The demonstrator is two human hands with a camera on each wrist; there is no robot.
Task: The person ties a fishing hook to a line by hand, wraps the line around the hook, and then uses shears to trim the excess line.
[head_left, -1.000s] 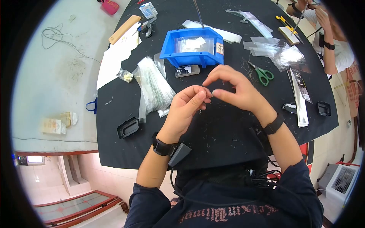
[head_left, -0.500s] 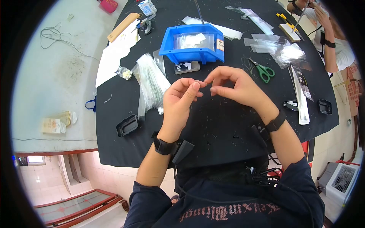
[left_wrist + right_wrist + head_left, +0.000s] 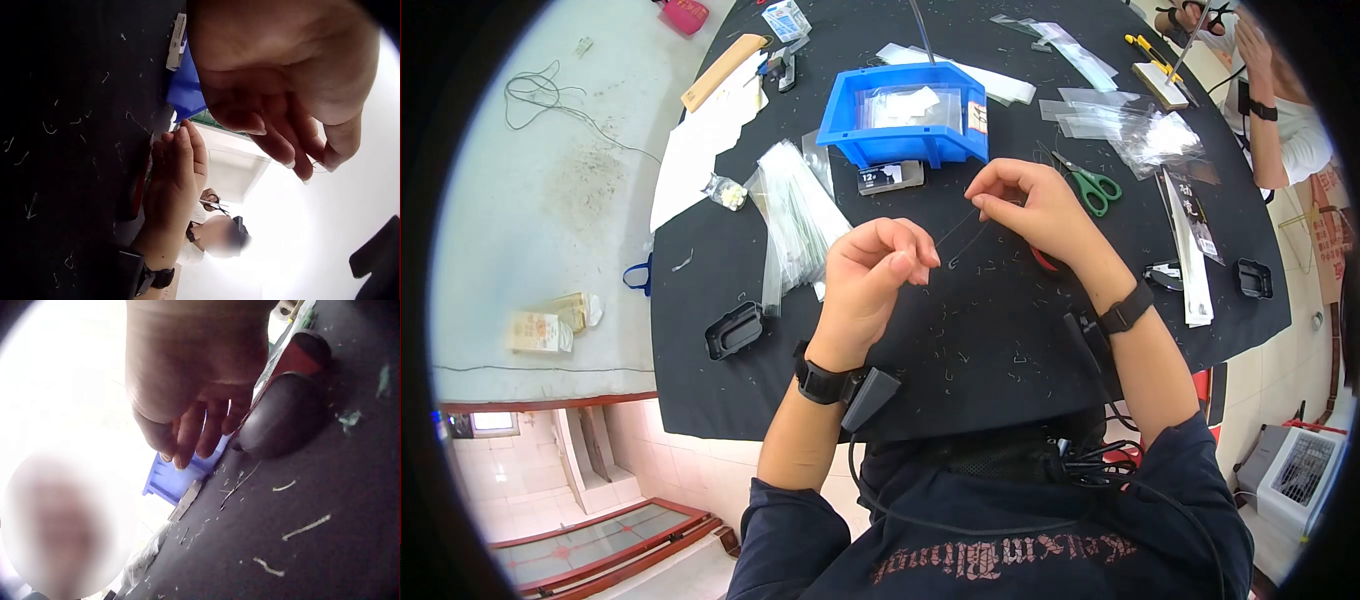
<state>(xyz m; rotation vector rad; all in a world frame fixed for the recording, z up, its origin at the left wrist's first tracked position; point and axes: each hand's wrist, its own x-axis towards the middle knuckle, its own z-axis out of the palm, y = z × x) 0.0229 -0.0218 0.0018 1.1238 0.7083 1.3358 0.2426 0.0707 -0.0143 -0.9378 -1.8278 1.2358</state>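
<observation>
My left hand (image 3: 868, 280) pinches a thin fishing line (image 3: 237, 154) between thumb and fingertips; a small loop of it curls at the fingertips in the left wrist view. The line runs across to my right hand (image 3: 1037, 212), whose thumb and forefinger pinch it above the black table. A small hook-like curl (image 3: 953, 263) shows between the hands, on a fine strand. Close under the right hand lies a red and black tool handle (image 3: 281, 419), mostly hidden by that hand in the head view.
Ahead stands a blue bin (image 3: 900, 147) holding clear bags, with a small box (image 3: 890, 178) before it. Green scissors (image 3: 1095, 190) lie right; long clear sleeves (image 3: 795, 215) and a black tray (image 3: 735, 331) lie left. Line scraps dot the cloth. Another person (image 3: 1270, 110) sits far right.
The hands were close together with fingertips nearly touching; now they are apart, the right moved away to the right and the line stretches between them. The red tool part has come into view.
</observation>
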